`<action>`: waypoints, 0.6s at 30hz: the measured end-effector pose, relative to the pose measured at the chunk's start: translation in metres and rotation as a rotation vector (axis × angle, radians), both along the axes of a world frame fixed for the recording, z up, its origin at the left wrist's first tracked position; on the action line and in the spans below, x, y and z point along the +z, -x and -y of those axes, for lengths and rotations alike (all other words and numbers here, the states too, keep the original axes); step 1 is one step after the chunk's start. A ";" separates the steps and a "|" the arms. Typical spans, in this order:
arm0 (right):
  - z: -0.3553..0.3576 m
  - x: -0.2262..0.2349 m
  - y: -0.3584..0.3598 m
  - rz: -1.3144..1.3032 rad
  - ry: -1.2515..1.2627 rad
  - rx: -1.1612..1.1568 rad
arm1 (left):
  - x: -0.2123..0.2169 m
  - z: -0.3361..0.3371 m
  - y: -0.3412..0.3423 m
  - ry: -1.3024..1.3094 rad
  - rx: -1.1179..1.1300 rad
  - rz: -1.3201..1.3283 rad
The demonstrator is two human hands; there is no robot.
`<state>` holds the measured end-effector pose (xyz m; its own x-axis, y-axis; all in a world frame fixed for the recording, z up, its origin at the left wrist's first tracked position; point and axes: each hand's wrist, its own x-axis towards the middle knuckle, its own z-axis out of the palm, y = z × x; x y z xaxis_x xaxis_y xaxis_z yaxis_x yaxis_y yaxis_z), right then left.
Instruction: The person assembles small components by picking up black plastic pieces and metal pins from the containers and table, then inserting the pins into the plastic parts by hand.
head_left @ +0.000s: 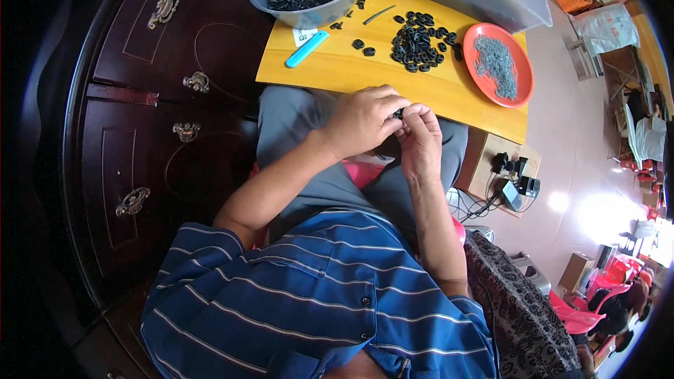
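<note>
Just over my lap, at the table's near edge, my left hand point(359, 121) is closed round a small black part point(398, 113), mostly hidden by the fingers. Against it my right hand point(421, 142) makes a pinch, thumb and forefinger together; whatever sits between those fingertips is too small to make out. Beyond my hands lies a loose pile of black oval pieces with holes point(418, 45). To its right, an orange-red plate point(525, 81) holds a heap of thin, silvery metal bits point(497, 63).
A clear tub point(309, 15) of black parts stands at the table's far left. Near it lie a light-blue, long-handled tool point(307, 49) and a thin dark stick point(379, 14). A larger clear bin point(484, 0) is at the back right. Dark wooden drawers point(140, 98) flank my left.
</note>
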<state>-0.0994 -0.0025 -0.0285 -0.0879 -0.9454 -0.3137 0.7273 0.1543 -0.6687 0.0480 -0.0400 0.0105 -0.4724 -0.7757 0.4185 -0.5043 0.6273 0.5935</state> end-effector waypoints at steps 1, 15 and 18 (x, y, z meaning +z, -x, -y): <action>0.000 -0.002 0.000 -0.023 0.022 0.010 | 0.001 0.000 -0.001 -0.017 -0.012 0.005; -0.001 -0.011 0.010 -0.006 0.086 0.092 | 0.001 0.004 -0.004 0.014 -0.045 0.038; 0.000 -0.011 0.009 0.010 0.103 0.099 | 0.006 0.004 -0.006 0.036 -0.041 0.018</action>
<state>-0.1080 -0.0030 -0.0395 0.0096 -0.9765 -0.2153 0.7185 0.1565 -0.6777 0.0538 -0.0436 0.0165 -0.5111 -0.7399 0.4374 -0.4879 0.6687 0.5610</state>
